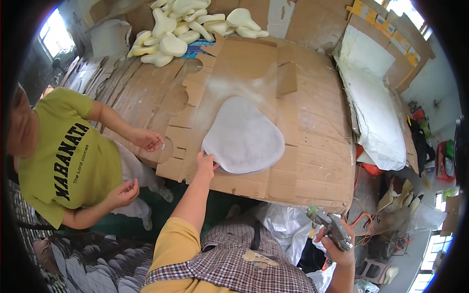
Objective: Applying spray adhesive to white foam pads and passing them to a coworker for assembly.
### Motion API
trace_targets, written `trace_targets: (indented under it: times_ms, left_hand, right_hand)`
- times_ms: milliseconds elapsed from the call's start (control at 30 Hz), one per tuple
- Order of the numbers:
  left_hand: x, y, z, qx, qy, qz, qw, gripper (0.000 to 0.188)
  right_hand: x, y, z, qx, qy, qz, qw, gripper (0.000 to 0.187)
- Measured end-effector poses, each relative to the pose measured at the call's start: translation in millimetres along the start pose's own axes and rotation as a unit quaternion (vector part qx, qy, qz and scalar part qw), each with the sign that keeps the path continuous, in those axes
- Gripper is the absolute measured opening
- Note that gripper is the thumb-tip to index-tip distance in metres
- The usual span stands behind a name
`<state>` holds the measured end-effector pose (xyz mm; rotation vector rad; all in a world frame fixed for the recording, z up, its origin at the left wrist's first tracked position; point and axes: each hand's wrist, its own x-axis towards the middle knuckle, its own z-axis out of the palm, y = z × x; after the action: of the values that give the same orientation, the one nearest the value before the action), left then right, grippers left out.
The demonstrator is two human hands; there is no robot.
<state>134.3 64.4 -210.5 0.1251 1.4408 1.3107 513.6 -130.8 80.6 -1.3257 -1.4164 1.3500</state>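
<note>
A light grey pad point(244, 134), shaped like a rounded triangle, lies flat on a cardboard-covered table point(320, 161). My left hand point(207, 164) reaches out to its lower left edge, fingers closed on the rim. Off the table's near right corner, my right hand point(338, 248) is wrapped round the handle of a metal spray gun point(333, 228) with a greenish part at its front. Some of the gun is hidden by my fingers.
A person in a yellow-green shirt point(73, 156) stands at the left, hands apart from mine. Cream foam saddle pieces point(173, 44) are heaped at the far left. A white sheet-covered board point(373, 93) leans at the right. An orange hose point(367, 220) hangs near the spray gun.
</note>
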Motion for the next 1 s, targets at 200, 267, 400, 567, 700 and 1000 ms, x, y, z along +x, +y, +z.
trace_targets:
  times_ms: [200, 267, 400, 567, 700, 1000]
  left_hand:
    - [-53.4, 91.5, 56.9, -0.117, -0.188, 0.097, 0.970, 0.057]
    - [-76.8, 123.9, 70.3, -0.194, -0.253, 0.140, 0.937, 0.054]
    - [-115.1, 184.0, 36.9, -0.278, -0.266, 0.224, 0.896, 0.043]
    - [-136.0, 214.0, -49.3, -0.297, -0.201, 0.291, 0.887, 0.033]
    - [-198.5, 265.7, -105.6, -0.186, -0.220, 0.006, 0.958, 0.016]
    - [-149.9, 191.6, -164.5, -0.407, -0.208, 0.203, 0.866, 0.029]
  right_hand:
    - [1.6, 1.2, -2.8, -0.014, 0.014, -0.035, 0.999, 0.057]
    - [-0.9, -1.3, -4.5, -0.023, 0.026, -0.027, 0.999, 0.057]
    - [-8.3, -5.1, -12.9, -0.038, 0.029, 0.006, 0.999, 0.055]
    - [-16.9, -3.2, -9.0, -0.014, -0.041, 0.013, 0.999, 0.052]
    - [-19.9, -15.9, -12.8, -0.035, 0.072, 0.004, 0.997, 0.055]
    - [-18.1, -18.3, -3.6, 0.019, -0.061, 0.011, 0.998, 0.049]
